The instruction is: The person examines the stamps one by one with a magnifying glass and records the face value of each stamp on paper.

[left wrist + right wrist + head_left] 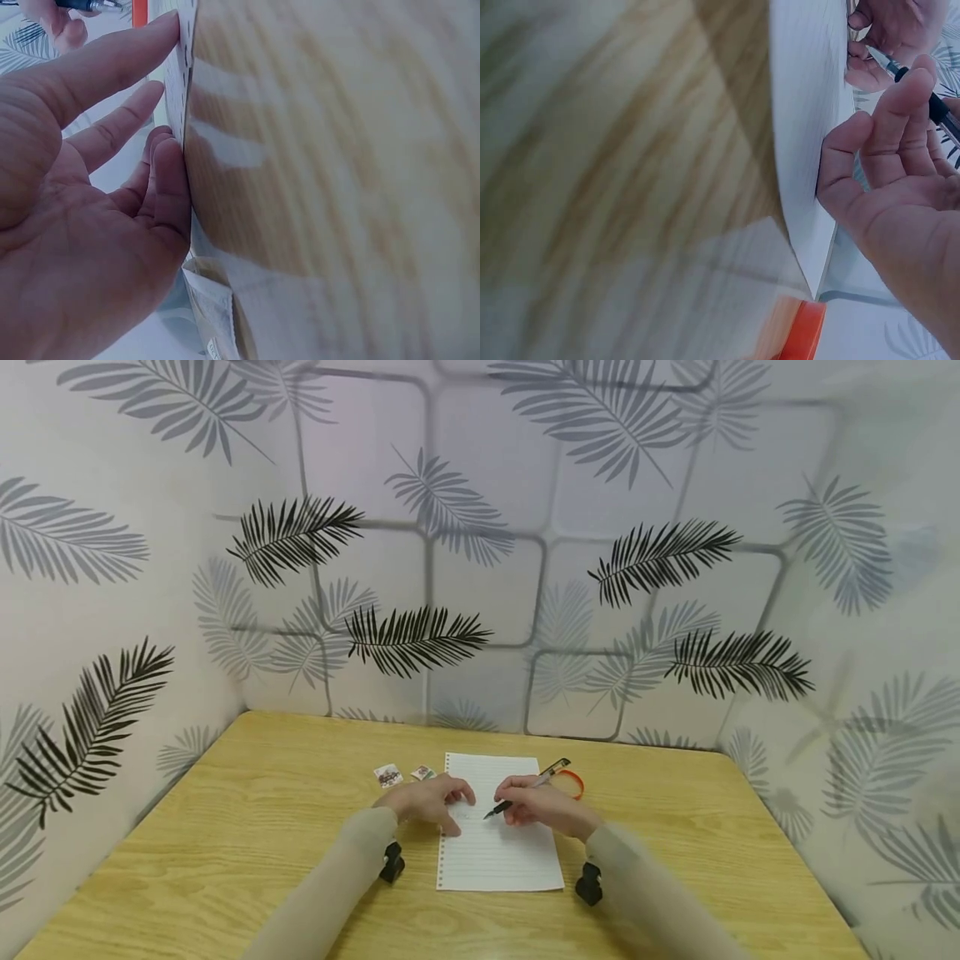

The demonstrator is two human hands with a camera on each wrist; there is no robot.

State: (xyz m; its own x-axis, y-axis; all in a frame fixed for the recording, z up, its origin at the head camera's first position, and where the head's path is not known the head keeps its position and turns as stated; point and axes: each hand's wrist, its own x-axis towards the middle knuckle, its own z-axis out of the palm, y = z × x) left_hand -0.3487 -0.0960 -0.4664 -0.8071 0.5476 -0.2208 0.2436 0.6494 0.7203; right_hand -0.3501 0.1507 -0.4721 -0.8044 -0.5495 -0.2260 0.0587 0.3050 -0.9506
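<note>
A lined sheet of paper with punched holes down its left edge lies on the wooden table. My right hand pinches a black-and-clear pen, its tip pointing left and down, close over the sheet. In the right wrist view the pen's dark grip shows between the fingers of that hand. My left hand rests at the sheet's left edge, fingers loosely spread, thumb and fingertips on the paper. Faint marks show on the paper between the hands.
Two small printed paper pieces, one white square and one smaller piece, lie beyond the left hand. An orange-red ring lies right of the sheet, beside the right hand. A leaf-patterned covering rises behind the table.
</note>
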